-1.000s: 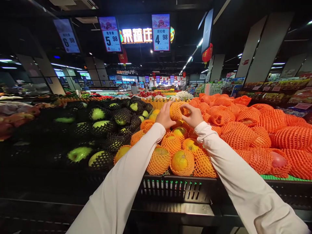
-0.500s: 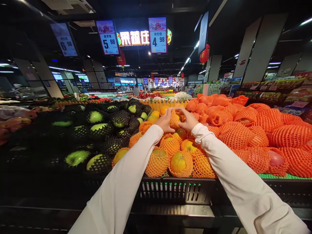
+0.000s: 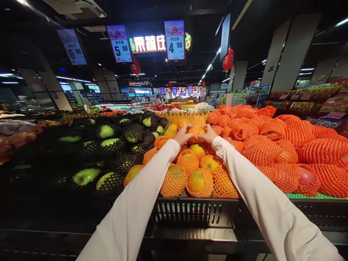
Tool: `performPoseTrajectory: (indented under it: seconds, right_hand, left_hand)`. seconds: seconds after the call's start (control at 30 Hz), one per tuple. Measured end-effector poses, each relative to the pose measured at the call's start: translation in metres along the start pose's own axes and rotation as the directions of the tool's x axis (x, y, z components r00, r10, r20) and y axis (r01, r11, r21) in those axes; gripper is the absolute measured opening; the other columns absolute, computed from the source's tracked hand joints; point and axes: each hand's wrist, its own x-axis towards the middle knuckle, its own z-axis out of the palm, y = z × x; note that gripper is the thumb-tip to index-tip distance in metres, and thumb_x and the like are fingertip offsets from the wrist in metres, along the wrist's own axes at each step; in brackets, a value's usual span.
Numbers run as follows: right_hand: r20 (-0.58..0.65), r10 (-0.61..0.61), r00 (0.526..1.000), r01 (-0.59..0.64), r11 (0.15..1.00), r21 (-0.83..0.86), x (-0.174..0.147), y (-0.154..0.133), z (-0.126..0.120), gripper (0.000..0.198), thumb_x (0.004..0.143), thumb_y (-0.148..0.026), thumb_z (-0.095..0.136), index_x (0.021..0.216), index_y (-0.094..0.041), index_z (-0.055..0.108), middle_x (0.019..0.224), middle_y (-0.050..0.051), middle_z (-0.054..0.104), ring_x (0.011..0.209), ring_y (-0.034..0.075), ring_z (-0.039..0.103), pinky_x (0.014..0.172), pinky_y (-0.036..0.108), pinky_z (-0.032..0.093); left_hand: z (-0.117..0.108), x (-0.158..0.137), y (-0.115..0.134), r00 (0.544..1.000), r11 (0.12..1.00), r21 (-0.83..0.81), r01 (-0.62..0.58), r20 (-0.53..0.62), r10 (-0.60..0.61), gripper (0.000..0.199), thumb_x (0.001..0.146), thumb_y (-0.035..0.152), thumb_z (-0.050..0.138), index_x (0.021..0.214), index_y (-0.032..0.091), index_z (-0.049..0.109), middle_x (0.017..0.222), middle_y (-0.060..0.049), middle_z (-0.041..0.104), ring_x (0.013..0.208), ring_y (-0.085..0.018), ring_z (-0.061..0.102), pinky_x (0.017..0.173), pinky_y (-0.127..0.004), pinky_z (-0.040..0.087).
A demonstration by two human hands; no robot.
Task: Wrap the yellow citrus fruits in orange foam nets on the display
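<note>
Both my hands reach to the back half of a heap of oranges. Between them sits an orange in an orange foam net (image 3: 196, 134). My left hand (image 3: 183, 135) has its thumb and fingers curved against the fruit's left side. My right hand (image 3: 210, 134) closes on it from the right in the same way. Just in front lie more netted oranges, among them one with its yellow skin showing (image 3: 200, 182) and one almost fully wrapped (image 3: 173, 181). A bare-topped orange (image 3: 183, 123) rests behind my left hand.
The oranges lie in a black slatted crate (image 3: 195, 214). Green apples in black nets (image 3: 110, 143) fill the left side. Fruit in red-orange nets (image 3: 272, 148) is piled high on the right. A yellow picket fence (image 3: 176, 117) stands behind; price screens (image 3: 174, 40) hang overhead.
The netted orange has gone from raised and tilted between my hands to lower among the others. My fingers have shifted to its two sides, and my hands have come down slightly.
</note>
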Motion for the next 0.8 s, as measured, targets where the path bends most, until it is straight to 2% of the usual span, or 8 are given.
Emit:
performPoseTrajectory:
  seconds: [0.07,0.1,0.23,0.33,0.47,0.57,0.7,0.8]
  right_hand:
    - [0.036,0.083,0.996,-0.083,0.997,0.003,0.0,-0.003,-0.001,0.044,0.055,-0.032,0.077,0.089,-0.023,0.049,0.082,-0.003,0.057,0.072,0.017,0.056,0.08,0.038,0.053]
    - [0.045,0.094,0.995,-0.094,0.996,0.005,0.0,-0.005,-0.001,0.044,0.056,-0.032,0.077,0.089,-0.023,0.051,0.084,-0.003,0.059,0.076,0.018,0.057,0.084,0.039,0.053]
    - [0.029,0.049,0.998,-0.05,0.999,0.019,-0.001,-0.006,0.0,0.043,0.058,-0.032,0.077,0.096,-0.022,0.061,0.095,0.001,0.066,0.088,0.021,0.062,0.093,0.043,0.052]
    - [0.042,0.02,0.999,-0.02,1.0,0.004,0.0,-0.003,0.001,0.047,0.059,-0.032,0.078,0.103,-0.022,0.066,0.108,0.005,0.069,0.098,0.024,0.065,0.099,0.046,0.051]
    - [0.111,0.019,0.994,-0.018,1.0,-0.008,0.004,0.0,0.003,0.054,0.063,-0.03,0.078,0.115,-0.02,0.068,0.118,0.011,0.071,0.106,0.028,0.068,0.102,0.049,0.051]
    - [0.158,0.049,0.986,-0.048,0.999,-0.01,0.004,-0.002,0.002,0.061,0.067,-0.029,0.075,0.127,-0.016,0.066,0.127,0.014,0.069,0.116,0.03,0.067,0.108,0.049,0.048]
    - [0.201,0.093,0.975,-0.093,0.996,-0.011,0.001,-0.011,-0.003,0.067,0.071,-0.026,0.073,0.136,-0.013,0.062,0.144,0.015,0.059,0.133,0.029,0.058,0.117,0.043,0.042]
    - [0.214,0.145,0.966,-0.148,0.989,-0.003,-0.002,-0.018,-0.007,0.068,0.074,-0.024,0.073,0.139,-0.012,0.06,0.145,0.015,0.058,0.135,0.027,0.057,0.117,0.037,0.042]
  left_hand:
    - [0.003,0.002,0.002,0.99,0.987,-0.108,0.118,-0.06,-0.124,0.026,0.077,0.026,0.061,0.101,0.021,0.054,0.119,-0.008,0.06,0.101,-0.02,0.061,0.067,-0.026,0.051]
    - [0.004,0.002,0.003,0.982,0.976,-0.154,0.153,-0.088,-0.168,0.022,0.078,0.028,0.063,0.096,0.021,0.053,0.111,-0.006,0.06,0.093,-0.018,0.06,0.062,-0.024,0.049]
    - [0.006,0.0,0.01,0.965,0.935,-0.288,0.205,-0.101,-0.242,0.045,0.063,0.036,0.086,0.081,0.02,0.048,0.081,0.002,0.055,0.066,-0.011,0.052,0.054,-0.023,0.044]
    - [0.005,-0.002,0.012,0.973,0.925,-0.328,0.193,-0.061,-0.225,0.052,0.053,0.044,0.092,0.071,0.018,0.052,0.069,0.004,0.051,0.059,-0.009,0.049,0.054,-0.024,0.044]
    - [0.004,-0.002,0.01,0.964,0.91,-0.35,0.222,-0.06,-0.258,0.049,0.053,0.048,0.092,0.07,0.014,0.061,0.065,0.002,0.054,0.059,-0.01,0.051,0.055,-0.026,0.046]
    - [0.005,0.0,0.009,0.954,0.897,-0.366,0.247,-0.073,-0.292,0.049,0.055,0.048,0.092,0.073,0.014,0.061,0.068,0.001,0.057,0.06,-0.01,0.052,0.055,-0.026,0.046]
    - [0.004,0.001,0.008,0.94,0.904,-0.339,0.258,-0.126,-0.316,0.064,0.039,0.039,0.1,0.079,0.017,0.055,0.075,0.003,0.057,0.062,-0.009,0.055,0.055,-0.024,0.045]
    - [0.003,0.0,0.008,0.947,0.916,-0.298,0.268,-0.095,-0.307,0.064,0.037,0.037,0.101,0.075,0.017,0.055,0.072,0.003,0.056,0.06,-0.009,0.053,0.053,-0.024,0.042]
